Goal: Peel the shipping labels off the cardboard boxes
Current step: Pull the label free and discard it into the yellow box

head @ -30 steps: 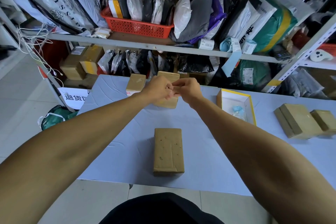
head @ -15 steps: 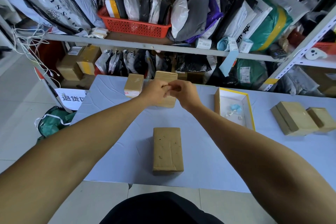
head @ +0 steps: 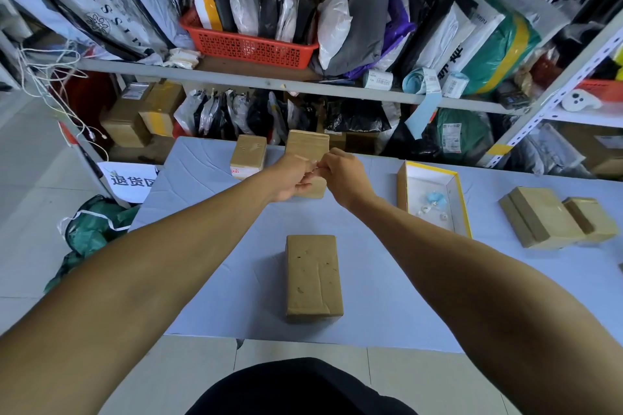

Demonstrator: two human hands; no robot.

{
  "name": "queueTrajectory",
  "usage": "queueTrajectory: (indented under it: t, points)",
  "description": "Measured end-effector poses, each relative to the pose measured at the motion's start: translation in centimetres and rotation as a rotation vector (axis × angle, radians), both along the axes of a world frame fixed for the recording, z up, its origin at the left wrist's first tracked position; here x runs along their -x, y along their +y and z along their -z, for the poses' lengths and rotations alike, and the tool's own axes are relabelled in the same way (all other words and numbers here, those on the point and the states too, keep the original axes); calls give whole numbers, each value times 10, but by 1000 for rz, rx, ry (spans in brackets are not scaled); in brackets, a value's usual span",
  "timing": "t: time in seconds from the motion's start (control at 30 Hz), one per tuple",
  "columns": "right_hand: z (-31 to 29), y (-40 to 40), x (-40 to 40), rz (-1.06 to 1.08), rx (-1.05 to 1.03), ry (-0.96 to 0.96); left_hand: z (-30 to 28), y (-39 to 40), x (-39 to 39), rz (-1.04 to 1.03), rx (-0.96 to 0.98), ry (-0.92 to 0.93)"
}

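Five boxes (head: 313, 276) on lilac tabletop (head: 387, 296).

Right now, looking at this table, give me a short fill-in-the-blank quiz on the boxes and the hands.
1. The left hand and right hand meet in front of the far cardboard box, which stands ____ the near cardboard box.
2. The open tray has ____ outer walls.
3. The basket on the shelf is ____.
4. The tray sits to the ____ of the near cardboard box.

Missing words: behind; yellow; red; right
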State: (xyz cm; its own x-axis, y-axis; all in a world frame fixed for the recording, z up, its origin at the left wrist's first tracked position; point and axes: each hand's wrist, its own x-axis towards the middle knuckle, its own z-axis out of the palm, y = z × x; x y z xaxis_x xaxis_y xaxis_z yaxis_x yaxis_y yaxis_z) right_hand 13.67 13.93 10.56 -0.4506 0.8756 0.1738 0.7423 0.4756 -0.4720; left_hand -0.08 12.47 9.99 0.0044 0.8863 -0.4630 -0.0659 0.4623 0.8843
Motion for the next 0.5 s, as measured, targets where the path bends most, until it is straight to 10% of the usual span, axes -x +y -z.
queueTrajectory:
  t: [0.3,0.5]
  points:
    - [-22,28,-78,47,324,-143,-2,26,-49,433,-492,776]
    - [-24,45,-210,443,205,-301,-14,67,-147,568,-641,1121]
